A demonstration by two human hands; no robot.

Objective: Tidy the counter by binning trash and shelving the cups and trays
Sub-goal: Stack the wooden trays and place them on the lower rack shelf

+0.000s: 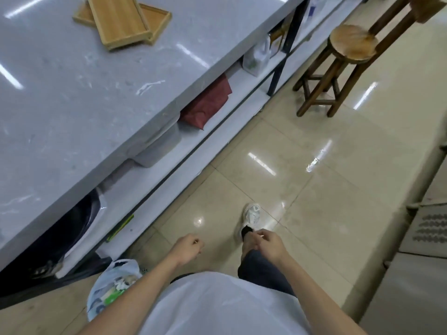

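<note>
1. I am judging the binning as mostly done: the trash bag (113, 286) is sitting on the floor by my left side, holding what looks like scraps of paper and wrappers, and I am seeing no loose litter on the part of the worktop (72, 97) that is in view.
2. The shelving is what is remaining. Two wooden trays (121, 20) are lying at the far end of the worktop, one stacked crookedly on the other, well apart from me. No cups are showing anywhere in view, so I cannot tell whether they are already put away.
3. My left hand (187, 249) is hanging loosely curled in front of my body, grasping nothing. My right hand (268, 245) is likewise half curled and carrying nothing.
4. The worktop is showing as a pale grey, glossy stone slab, reflecting the ceiling lights in streaks.
5. Under it, an open shelf (212, 112) is holding a clear plastic box (159, 143), a dark red bag (208, 102) and a white bottle (257, 58); room for the trays seems to be there, as I judge it.
6. The floor (314, 165) is shining in beige tiles, and a round wooden stool (348, 49) is standing further down the aisle, so I would be minding it on the walk to the trays.
</note>
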